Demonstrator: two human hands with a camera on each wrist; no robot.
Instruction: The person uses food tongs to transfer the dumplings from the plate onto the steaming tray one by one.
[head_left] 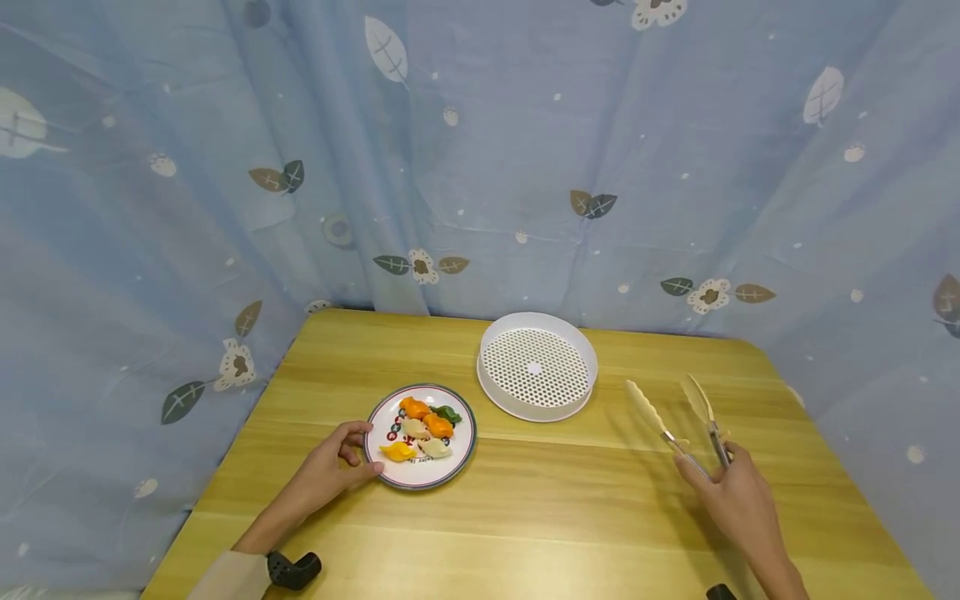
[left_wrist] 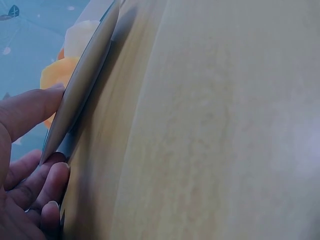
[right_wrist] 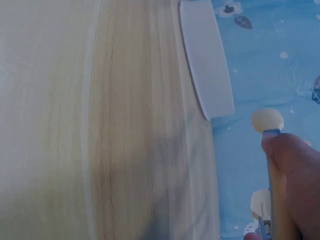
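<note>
Left hand [head_left: 335,468] grips the near-left rim of the plate [head_left: 466,450], thumb on top of the edge and fingers [left_wrist: 47,187] curled beneath it, as the left wrist view shows. That plate is round and glossy, white with a dark green band at the rim and a small red and dark pattern, and it sits on the left part of the table [head_left: 525,508]. On it lie crescent-shaped dumplings [head_left: 420,429]: two orange, one yellow, one green and two pale ones, packed close and touching.

Right hand [head_left: 738,500] holds the tongs [head_left: 678,417] over the right side of the table, fingers wrapped round the metal shafts near the hinge. Their two arms are spread wide apart and end in cream, scalloped plastic tips that point far and slightly left, holding nothing.

Between the two, toward the far edge, stands the steamer tray [head_left: 537,367], a round white plastic dish with a low smooth wall and a floor perforated all over with small holes. It is just beside the plate on its far right, not touching.

Smooth pale wood grain runs left to right across the rounded-cornered table. Behind it hangs a light blue curtain [head_left: 480,167] printed with leaves and flowers, falling in soft folds.
</note>
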